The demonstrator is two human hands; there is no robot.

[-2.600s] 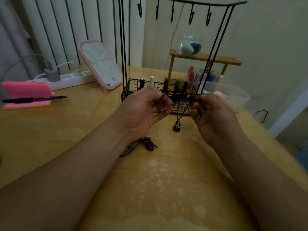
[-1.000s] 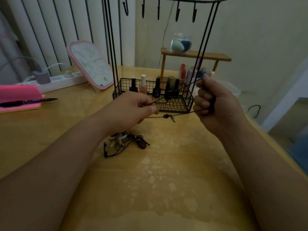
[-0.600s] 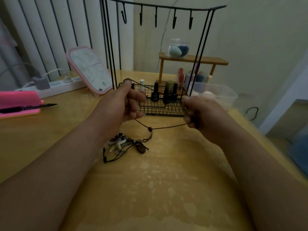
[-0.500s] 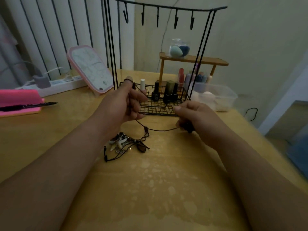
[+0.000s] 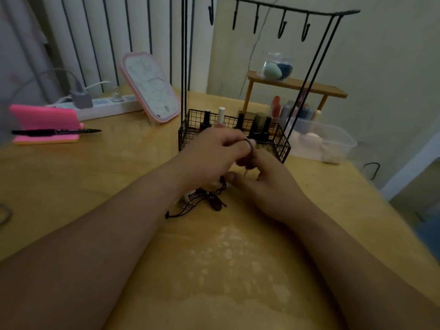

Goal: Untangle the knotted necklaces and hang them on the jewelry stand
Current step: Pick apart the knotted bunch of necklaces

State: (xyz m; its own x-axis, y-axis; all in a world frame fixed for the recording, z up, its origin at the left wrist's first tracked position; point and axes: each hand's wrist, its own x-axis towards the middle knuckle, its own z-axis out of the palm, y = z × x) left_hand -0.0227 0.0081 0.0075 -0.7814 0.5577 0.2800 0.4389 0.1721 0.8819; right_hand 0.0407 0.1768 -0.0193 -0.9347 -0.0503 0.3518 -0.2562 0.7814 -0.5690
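A pink pad (image 5: pixel 44 120) was seen far left on the surface (image 5: pixel 119 177), and a black pen (image 5: pixel 56 132) was laid across it. A power strip (image 5: pixel 104 108) was set behind it. A pink-edged board (image 5: pixel 150 88) was propped up next to the strip.

The left hand (image 5: pixel 214 156) was held in front of the stand (image 5: pixel 185 67). Its fingers were curled, and a thin black cord (image 5: pixel 247 142) was looped round one fingertip. A pile (image 5: pixel 197 202) of tangled necklaces was laid on the surface just under that wrist, between the two arms.

The right hand (image 5: pixel 269 184) was placed just below the left hand and was touching it. Its fingers were bent up, but it could not be told if the cord was gripped by them.

Small bottles (image 5: pixel 220 116) were stood in the stand's wire basket, and hooks (image 5: pixel 282 25) were hung along its top bar. A wooden shelf (image 5: pixel 297 85) was seen behind the stand, with a jar (image 5: pixel 277 66) set on it. A clear box (image 5: pixel 333 144) was placed far right.
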